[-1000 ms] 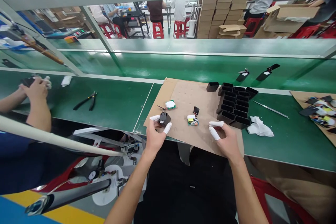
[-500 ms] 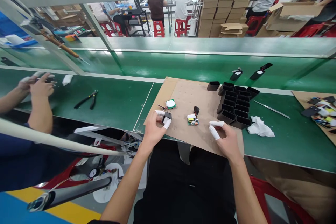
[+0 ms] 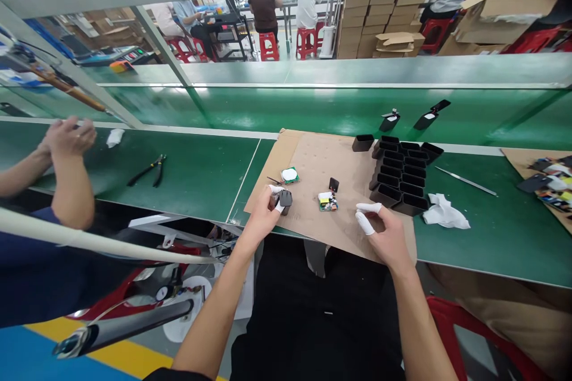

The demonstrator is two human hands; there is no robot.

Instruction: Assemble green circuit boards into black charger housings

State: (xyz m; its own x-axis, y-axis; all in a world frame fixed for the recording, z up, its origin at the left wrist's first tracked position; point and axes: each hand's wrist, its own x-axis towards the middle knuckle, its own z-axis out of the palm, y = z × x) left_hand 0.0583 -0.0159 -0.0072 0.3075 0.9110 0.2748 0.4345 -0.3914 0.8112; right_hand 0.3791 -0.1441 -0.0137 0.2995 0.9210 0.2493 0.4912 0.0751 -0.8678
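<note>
My left hand (image 3: 263,218), with white finger cots, grips a small black plug adapter (image 3: 286,199) at the left of the cardboard sheet (image 3: 308,155). Just beyond it lies a green circuit board (image 3: 289,175) topped by a white pad. Between my hands rests a second circuit board (image 3: 328,202) with yellow and white parts, a small black cover piece (image 3: 333,184) beside it. My right hand (image 3: 389,237), also in white finger cots, hovers over the cardboard's right part, thumb and fingers apart, holding nothing. Rows of black open housings (image 3: 392,174) stand beyond it.
A crumpled white cloth (image 3: 444,212) and a metal tweezer-like tool (image 3: 465,181) lie on the right. Pliers (image 3: 151,171) lie left, near a co-worker's hands (image 3: 71,137). Two black units (image 3: 390,121) stand behind the housings; a pile of parts (image 3: 554,184) sits far right.
The plug adapter has turned in my left hand, showing more of its broad black face. My right hand has barely moved. The co-worker's hands have come closer together.
</note>
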